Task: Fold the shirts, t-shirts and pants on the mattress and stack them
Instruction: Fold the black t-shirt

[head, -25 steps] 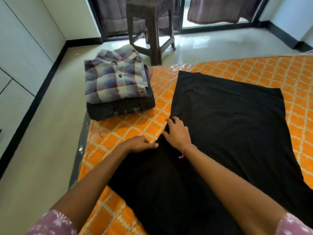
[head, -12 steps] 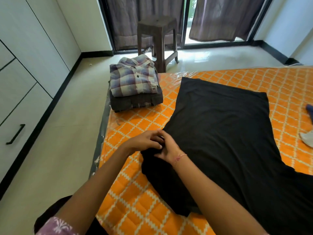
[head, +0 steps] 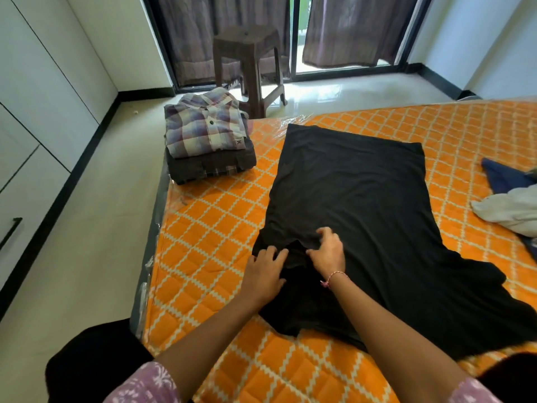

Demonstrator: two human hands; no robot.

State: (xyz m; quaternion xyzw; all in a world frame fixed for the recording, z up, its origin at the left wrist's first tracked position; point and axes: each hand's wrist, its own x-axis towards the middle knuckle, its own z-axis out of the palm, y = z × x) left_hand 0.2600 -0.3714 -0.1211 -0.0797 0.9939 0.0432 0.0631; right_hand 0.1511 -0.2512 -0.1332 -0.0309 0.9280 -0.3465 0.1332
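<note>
Pressing down on the black t-shirt point(head: 363, 205), my left hand point(head: 266, 271) lies flat with its fingers spread and straight on the folded-in sleeve, holding nothing. Just to its right, my right hand point(head: 327, 251) has its fingers bent, and the thumb and fingertips pinch a small ridge of the same black cloth near the fold. A thin bracelet point(head: 334, 276) sits on that wrist. The two hands are close together, with a small raised tuck of fabric between them.

The t-shirt spreads away from my hands across the orange patterned mattress point(head: 220, 228), its far hem lying straight and its other sleeve flaring out to the right of my right hand. Beyond my left hand, at the far corner of the mattress, a folded plaid shirt point(head: 205, 126) lies on top of a folded dark garment point(head: 212, 167), the two forming a stack. Well off to the right of my right hand, a white garment point(head: 508, 210) and a navy garment point(head: 505, 175) lie crumpled together at the edge of view. Past the stack, a brown stool point(head: 250, 62) stands on the floor before the curtains point(head: 348, 27).
</note>
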